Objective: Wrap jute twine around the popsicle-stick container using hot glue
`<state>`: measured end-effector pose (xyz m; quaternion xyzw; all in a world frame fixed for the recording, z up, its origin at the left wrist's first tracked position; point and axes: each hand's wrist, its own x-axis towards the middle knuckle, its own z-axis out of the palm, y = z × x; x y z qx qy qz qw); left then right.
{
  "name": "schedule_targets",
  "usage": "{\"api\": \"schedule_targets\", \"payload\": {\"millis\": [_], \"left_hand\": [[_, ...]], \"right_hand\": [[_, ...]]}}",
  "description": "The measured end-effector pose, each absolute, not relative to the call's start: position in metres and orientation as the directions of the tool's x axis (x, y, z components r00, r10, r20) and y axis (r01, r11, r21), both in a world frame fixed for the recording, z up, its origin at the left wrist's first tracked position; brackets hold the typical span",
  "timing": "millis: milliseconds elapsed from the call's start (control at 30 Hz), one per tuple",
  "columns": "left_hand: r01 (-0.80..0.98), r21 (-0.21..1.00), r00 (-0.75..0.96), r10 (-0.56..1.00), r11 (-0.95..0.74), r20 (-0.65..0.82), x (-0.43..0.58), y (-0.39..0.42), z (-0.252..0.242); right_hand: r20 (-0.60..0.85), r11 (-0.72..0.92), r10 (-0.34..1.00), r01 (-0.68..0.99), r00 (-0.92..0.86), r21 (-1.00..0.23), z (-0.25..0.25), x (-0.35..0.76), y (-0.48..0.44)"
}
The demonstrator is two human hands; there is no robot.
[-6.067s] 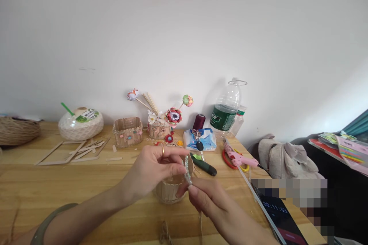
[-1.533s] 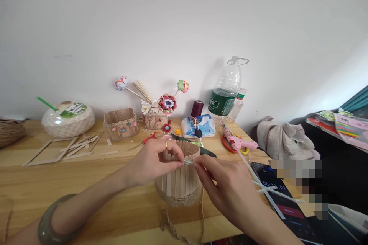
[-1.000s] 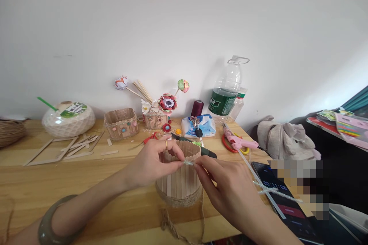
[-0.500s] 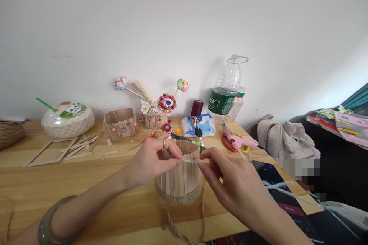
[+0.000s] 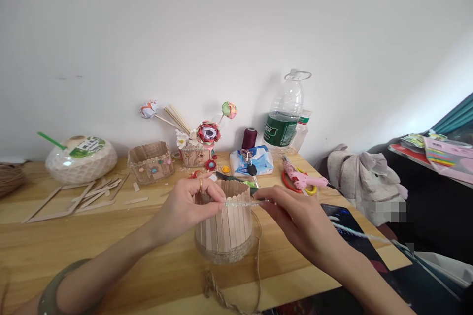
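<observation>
A round pot of upright craft sticks [image 5: 223, 231] stands in front of me, with twine wound around its base. Across its upper front runs a thin, shiny silvery cord [image 5: 242, 203], drawn straight between my hands. My left hand [image 5: 194, 206] pinches one end at the pot's upper left, thumb against forefinger. At the right, my right hand [image 5: 295, 214] has its fingers closed on the same cord. The cord trails on past my right hand, over a phone [image 5: 351, 231]. From the pot's base a loose length of twine [image 5: 221, 298] hangs down the table front.
Loose craft sticks [image 5: 92, 197] and a wrapped coconut [image 5: 81, 160] lie left. Behind are a small stick box [image 5: 150, 165], a flower pot [image 5: 197, 156], a tissue pack [image 5: 264, 160] and a large bottle [image 5: 283, 128]. A pink glue gun [image 5: 305, 178] rests on scissors at right.
My right hand has moved away from my left, so a longer stretch of cord shows between them. The cord's tail over the phone has straightened. The whole view has shifted slightly.
</observation>
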<state>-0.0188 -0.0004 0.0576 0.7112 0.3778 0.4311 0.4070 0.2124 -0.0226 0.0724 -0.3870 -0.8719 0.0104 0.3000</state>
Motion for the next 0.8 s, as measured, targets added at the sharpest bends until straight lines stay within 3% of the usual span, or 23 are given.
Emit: {"api": "schedule_targets", "payload": {"millis": [200,333,533,800], "left_hand": [[0.194,0.902,0.331,0.891,-0.385,0.310,-0.020,0.001,0.055],[0.212,0.888,0.318,0.888,-0.409,0.333,-0.019,0.000,0.054],[0.241,0.867,0.321,0.879,-0.436,0.352,-0.018,0.000,0.055],[0.235,0.877,0.301,0.889,-0.419,0.344,-0.018,0.001,0.054]], "right_hand": [[0.675,0.711,0.319,0.639,-0.665,0.293,0.062,0.218,-0.015],[0.657,0.661,0.153,0.571,-0.738,0.487,0.058,0.223,-0.008],[0.588,0.657,0.255,0.584,-0.767,0.477,0.062,0.223,-0.004],[0.607,0.726,0.425,0.654,-0.671,0.213,0.064,0.214,0.003]]}}
